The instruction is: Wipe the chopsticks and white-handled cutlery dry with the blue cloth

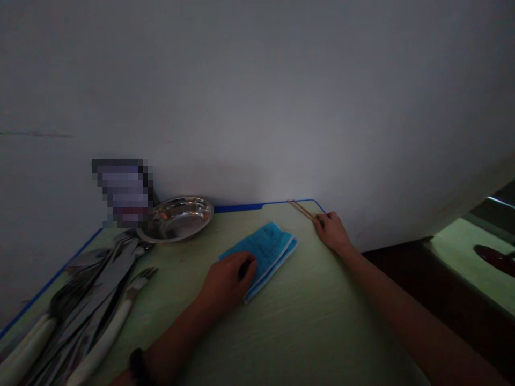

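Observation:
My left hand (230, 274) rests on the near left edge of a folded blue cloth (270, 247) with a white border. Its thumb is bent and the fingers are curled against the cloth, partly hidden from me. At the table's far right corner, my right hand (332, 231) pinches the near ends of a pair of thin chopsticks (302, 209). They lie slanted, with their far tips near the back edge of the table. The cloth sits between my two hands, apart from the chopsticks.
A heap of forks and knives (94, 292) covers the table's left side. Behind it stands a shiny oval metal dish (183, 217), beside a blurred-out upright object (125, 190). The wall (257, 107) borders the green table (289, 327). Another surface (462, 249) stands right, bearing a dark red object (494, 259).

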The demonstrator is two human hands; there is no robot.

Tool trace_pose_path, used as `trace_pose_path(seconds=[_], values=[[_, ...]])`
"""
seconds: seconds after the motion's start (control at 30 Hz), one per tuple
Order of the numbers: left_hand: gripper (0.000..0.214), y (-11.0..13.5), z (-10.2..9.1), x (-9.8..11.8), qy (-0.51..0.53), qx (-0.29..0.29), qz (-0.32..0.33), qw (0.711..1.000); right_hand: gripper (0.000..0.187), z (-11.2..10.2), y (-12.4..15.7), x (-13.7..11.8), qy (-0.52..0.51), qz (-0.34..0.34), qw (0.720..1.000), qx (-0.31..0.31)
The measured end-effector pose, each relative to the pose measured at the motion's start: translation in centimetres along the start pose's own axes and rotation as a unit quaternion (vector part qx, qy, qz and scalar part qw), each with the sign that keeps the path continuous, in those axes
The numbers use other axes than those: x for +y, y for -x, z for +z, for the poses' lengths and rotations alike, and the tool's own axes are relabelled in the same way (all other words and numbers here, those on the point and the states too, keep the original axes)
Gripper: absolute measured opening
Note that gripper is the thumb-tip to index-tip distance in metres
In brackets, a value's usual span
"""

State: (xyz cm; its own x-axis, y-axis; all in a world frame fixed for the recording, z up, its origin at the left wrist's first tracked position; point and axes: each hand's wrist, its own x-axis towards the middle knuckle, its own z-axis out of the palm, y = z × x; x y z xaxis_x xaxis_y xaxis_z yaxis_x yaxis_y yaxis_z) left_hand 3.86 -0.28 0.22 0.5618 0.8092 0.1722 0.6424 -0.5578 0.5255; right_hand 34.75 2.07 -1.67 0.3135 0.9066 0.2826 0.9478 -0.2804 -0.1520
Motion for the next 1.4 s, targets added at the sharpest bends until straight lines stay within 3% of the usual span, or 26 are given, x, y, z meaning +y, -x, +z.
trace_pose_path(seconds=[0.33,0.47,0.53,0.6,0.63,0.67,0.73,0.83,0.97,1.2,1.3,1.4], values=[[0.025,-0.2,0.0,0.1,0.023,-0.004,-0.019,1.0,0.035,-0.8,0.8,0.3,0.065,0.086,0.994,-0.031],[0.019,-0.2,-0.2,0.1,0.128,0.012,-0.051,0.99,0.035,-1.5,1.2,-0.1,0.073,0.091,0.993,-0.008],[0.015,-0.2,-0.4,0.1,0.312,-0.003,-0.069,0.947,0.035,-2.0,1.7,-1.5,0.069,0.079,0.994,0.01],[0.015,-0.2,-0.7,0.1,0.525,-0.05,-0.069,0.847,0.039,-2.4,2.8,-3.9,0.03,0.038,0.998,0.032],[0.017,-0.1,-0.8,0.1,0.593,-0.078,-0.064,0.799,0.04,-2.5,3.6,-5.4,-0.055,-0.003,0.996,0.067],[0.02,0.0,-1.0,0.1,0.627,-0.098,-0.06,0.771,0.039,-2.5,4.5,-7.1,-0.143,-0.044,0.985,0.087],[0.023,0.2,-1.2,0.2,0.664,-0.133,-0.054,0.734,0.034,-2.4,6.3,-10.3,-0.274,-0.113,0.951,0.085],[0.025,0.5,-1.6,0.5,0.705,-0.184,-0.043,0.683,0.03,-2.0,8.4,-13.6,-0.343,-0.211,0.915,0.02],[0.024,0.6,-1.8,0.6,0.737,-0.223,-0.034,0.637,0.028,-1.4,9.4,-14.2,-0.346,-0.244,0.905,-0.047],[0.017,0.4,-1.6,0.4,0.755,-0.241,-0.029,0.61,0.024,-1.3,9.3,-13.3,-0.327,-0.251,0.909,-0.06],[0.015,0.4,-1.4,0.4,0.747,-0.239,-0.034,0.62,0.026,-1.3,8.5,-12.6,-0.276,-0.241,0.93,-0.002],[0.015,0.4,-1.0,0.3,0.719,-0.249,-0.041,0.648,0.037,-0.8,7.2,-11.1,-0.166,-0.188,0.965,0.071]])
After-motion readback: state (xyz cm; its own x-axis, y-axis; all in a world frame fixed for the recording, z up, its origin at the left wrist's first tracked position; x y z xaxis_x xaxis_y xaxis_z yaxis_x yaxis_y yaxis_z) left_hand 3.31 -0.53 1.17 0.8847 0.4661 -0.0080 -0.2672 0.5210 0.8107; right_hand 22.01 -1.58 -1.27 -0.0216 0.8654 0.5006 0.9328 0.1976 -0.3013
